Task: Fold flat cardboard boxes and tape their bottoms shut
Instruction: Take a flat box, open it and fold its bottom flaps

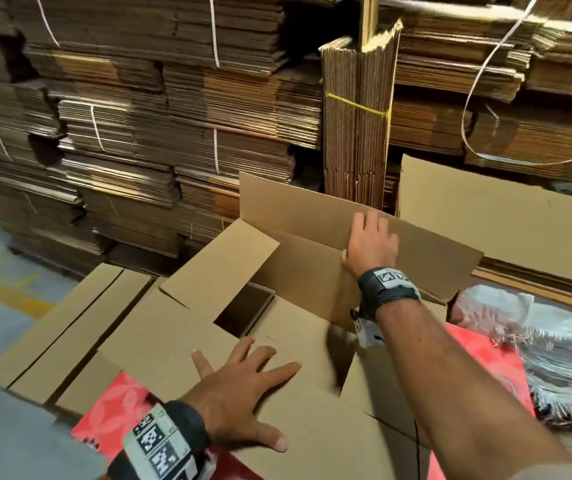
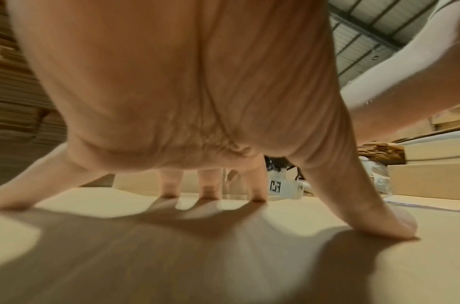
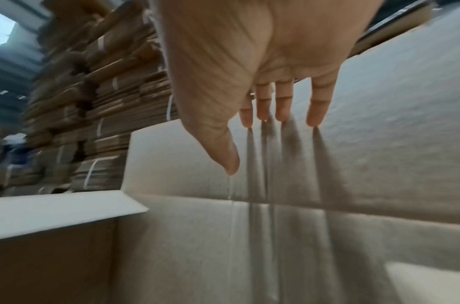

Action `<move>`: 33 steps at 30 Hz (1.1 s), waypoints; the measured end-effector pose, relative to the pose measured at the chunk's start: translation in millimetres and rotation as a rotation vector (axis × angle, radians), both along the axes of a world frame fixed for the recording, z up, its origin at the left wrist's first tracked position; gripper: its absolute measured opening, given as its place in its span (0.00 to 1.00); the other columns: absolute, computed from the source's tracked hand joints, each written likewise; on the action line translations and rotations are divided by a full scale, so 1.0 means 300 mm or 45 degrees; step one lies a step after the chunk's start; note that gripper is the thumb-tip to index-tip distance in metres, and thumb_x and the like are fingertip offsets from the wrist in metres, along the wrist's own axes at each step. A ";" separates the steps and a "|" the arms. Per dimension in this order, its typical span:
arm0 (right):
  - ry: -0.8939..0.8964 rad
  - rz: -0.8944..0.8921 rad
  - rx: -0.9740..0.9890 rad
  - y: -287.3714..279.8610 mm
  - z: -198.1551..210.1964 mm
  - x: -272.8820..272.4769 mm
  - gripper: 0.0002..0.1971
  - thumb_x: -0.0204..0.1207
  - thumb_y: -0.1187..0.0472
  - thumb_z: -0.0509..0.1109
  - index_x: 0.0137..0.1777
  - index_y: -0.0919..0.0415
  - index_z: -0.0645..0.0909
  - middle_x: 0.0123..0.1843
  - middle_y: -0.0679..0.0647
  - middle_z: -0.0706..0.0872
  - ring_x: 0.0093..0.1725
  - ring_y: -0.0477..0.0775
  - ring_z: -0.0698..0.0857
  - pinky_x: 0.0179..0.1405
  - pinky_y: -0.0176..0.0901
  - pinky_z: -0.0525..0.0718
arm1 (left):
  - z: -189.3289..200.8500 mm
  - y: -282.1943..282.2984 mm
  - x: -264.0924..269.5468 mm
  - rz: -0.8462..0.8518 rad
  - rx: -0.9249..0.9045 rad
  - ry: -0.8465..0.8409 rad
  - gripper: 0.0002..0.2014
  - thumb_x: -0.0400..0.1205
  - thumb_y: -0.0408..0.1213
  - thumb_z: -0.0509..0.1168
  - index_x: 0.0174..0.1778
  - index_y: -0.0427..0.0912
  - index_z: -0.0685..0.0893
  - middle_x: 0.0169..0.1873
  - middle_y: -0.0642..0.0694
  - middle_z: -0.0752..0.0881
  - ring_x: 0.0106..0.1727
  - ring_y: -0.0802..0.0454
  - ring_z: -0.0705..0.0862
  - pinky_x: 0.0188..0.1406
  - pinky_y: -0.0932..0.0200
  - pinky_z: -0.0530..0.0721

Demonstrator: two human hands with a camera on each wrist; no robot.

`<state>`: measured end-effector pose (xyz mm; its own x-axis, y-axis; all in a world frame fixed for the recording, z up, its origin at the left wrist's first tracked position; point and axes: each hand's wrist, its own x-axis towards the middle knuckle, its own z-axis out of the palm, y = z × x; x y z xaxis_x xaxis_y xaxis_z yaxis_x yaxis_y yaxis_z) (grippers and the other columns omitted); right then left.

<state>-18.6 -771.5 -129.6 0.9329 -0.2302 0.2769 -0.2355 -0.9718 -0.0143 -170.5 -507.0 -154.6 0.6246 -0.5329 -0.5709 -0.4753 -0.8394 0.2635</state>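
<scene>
box: plain brown corrugated box (image 1: 298, 344), half opened, lying on a red patterned sheet (image 1: 115, 400) right in front of the person; matte and smooth, flaps sticking out
left hand (image 1: 243, 386): fingers spread flat, pressing down on the near flap (image 2: 223, 257); fingertips and thumb touch the board, gripping nothing
right hand (image 1: 371, 244): straight fingers (image 3: 283, 107) laid against the upright far flap (image 1: 312, 220); holding nothing
hands: well apart, one per flap
behind: stacks (image 1: 139, 109) of flat ribbed cardboard, strapped in white bands
right side: crinkly clear plastic (image 1: 537, 341)
</scene>
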 end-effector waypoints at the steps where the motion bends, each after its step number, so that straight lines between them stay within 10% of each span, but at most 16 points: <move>1: 0.008 0.006 -0.012 0.017 -0.014 -0.015 0.31 0.72 0.51 0.78 0.71 0.56 0.70 0.70 0.58 0.72 0.67 0.61 0.75 0.58 0.58 0.82 | 0.013 -0.002 0.007 -0.025 0.016 0.001 0.51 0.72 0.75 0.68 0.80 0.82 0.37 0.88 0.60 0.42 0.88 0.46 0.32 0.65 0.04 0.37; 5: 0.050 0.043 -0.059 0.097 -0.050 -0.113 0.35 0.72 0.49 0.79 0.77 0.54 0.68 0.82 0.59 0.66 0.78 0.63 0.69 0.66 0.63 0.79 | 0.097 0.030 0.090 -0.112 0.065 -0.052 0.43 0.76 0.73 0.65 0.85 0.74 0.50 0.85 0.55 0.60 0.87 0.46 0.57 0.76 0.26 0.66; 9: 0.311 0.067 -0.134 0.119 -0.085 -0.211 0.47 0.77 0.47 0.76 0.89 0.52 0.53 0.92 0.58 0.40 0.90 0.64 0.46 0.79 0.73 0.68 | 0.195 0.058 0.309 -0.174 0.002 -0.275 0.40 0.77 0.71 0.64 0.84 0.62 0.63 0.72 0.49 0.78 0.72 0.47 0.77 0.71 0.44 0.78; 15: 0.686 -0.060 -0.249 0.094 -0.086 -0.299 0.60 0.71 0.33 0.77 0.90 0.45 0.39 0.90 0.58 0.28 0.89 0.71 0.35 0.77 0.91 0.52 | 0.220 0.032 0.568 -0.359 0.398 -0.633 0.34 0.81 0.69 0.63 0.83 0.69 0.64 0.88 0.47 0.58 0.85 0.38 0.62 0.75 0.27 0.69; 24: 1.093 -0.304 -0.375 0.135 -0.067 -0.350 0.60 0.71 0.34 0.77 0.91 0.47 0.39 0.91 0.57 0.33 0.88 0.75 0.36 0.65 1.02 0.46 | 0.022 0.028 0.642 -0.257 0.572 -0.492 0.42 0.72 0.72 0.71 0.80 0.81 0.57 0.89 0.51 0.37 0.87 0.29 0.45 0.67 0.09 0.66; 33: 0.706 -0.446 -0.296 0.059 0.055 -0.403 0.64 0.64 0.29 0.78 0.89 0.39 0.37 0.87 0.55 0.20 0.87 0.75 0.31 0.69 0.98 0.54 | 0.112 0.063 0.674 -0.307 0.271 -0.540 0.37 0.78 0.60 0.71 0.82 0.62 0.65 0.84 0.44 0.56 0.74 0.35 0.75 0.67 0.42 0.84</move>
